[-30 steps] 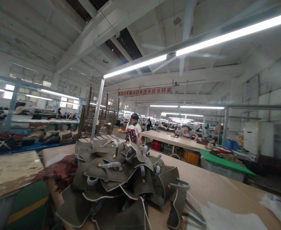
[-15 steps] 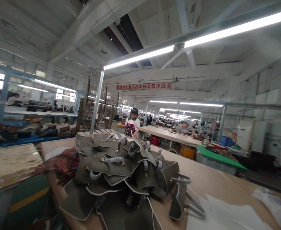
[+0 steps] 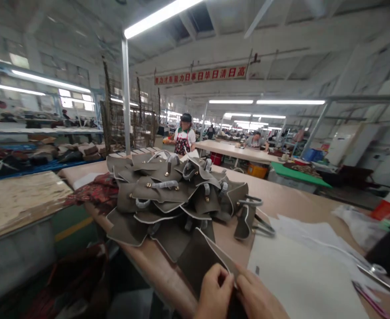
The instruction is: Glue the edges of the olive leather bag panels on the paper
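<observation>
At the bottom edge my left hand (image 3: pixel 214 293) and my right hand (image 3: pixel 258 297) meet on a dark olive leather piece (image 3: pixel 204 257) with a white edge. Both hands have their fingers pinched on its near corner. Just beyond lies a heap of several olive bag panels (image 3: pixel 171 195) with grey handles and brass studs, piled on the tan worktable (image 3: pixel 281 201).
White paper sheets (image 3: pixel 301 274) lie right of my hands, with scissors (image 3: pixel 376 271) and a dark object (image 3: pixel 389 250) at the far right. Red patterned fabric (image 3: pixel 95 192) sits left of the heap. A person in an apron (image 3: pixel 184 139) stands beyond the table; others work farther back.
The view has tilted down from the ceiling toward the table. My two hands and the leather piece they hold have come into view at the bottom.
</observation>
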### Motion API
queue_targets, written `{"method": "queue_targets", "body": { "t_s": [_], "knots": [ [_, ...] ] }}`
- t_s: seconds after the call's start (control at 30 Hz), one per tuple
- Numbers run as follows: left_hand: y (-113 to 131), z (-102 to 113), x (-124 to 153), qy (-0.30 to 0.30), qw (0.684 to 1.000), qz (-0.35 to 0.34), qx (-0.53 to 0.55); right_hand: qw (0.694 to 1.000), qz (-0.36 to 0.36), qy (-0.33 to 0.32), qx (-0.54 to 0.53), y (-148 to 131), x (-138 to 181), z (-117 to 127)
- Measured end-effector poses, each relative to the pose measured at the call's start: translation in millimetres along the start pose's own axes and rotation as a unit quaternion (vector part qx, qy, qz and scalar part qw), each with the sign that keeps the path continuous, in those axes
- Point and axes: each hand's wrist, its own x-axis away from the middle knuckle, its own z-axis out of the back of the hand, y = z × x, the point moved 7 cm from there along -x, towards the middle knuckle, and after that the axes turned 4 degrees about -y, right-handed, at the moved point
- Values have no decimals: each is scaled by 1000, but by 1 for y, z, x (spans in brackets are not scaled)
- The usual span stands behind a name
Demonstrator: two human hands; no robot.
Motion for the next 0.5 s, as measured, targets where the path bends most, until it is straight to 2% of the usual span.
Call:
{"method": "queue_targets", "body": {
  "t_s": [0.1, 0.17, 0.23, 0.27, 0.33, 0.43, 0.5],
  "knots": [
    [15, 10, -4, -11, 991, -123, -57, 998, 17, -37, 48, 11, 4, -10],
    [30, 32, -9, 20, 961, -225, -163, 995, 29, -52, 80, 16, 4, -8],
    [38, 53, -21, 34, 918, -290, -269, 993, 36, -58, 93, 20, 3, -1],
    [38, 62, -31, 21, 903, -304, -303, 993, 44, -59, 98, 21, 2, 3],
    [32, 74, -52, -38, 896, -303, -322, 991, 64, -63, 103, 23, 0, 10],
    [19, 76, -75, -167, 906, -284, -267, 988, 82, -70, 109, 31, -5, 15],
    [14, 72, -81, -216, 907, -276, -233, 987, 92, -69, 116, 37, -8, 17]
  ]
}}
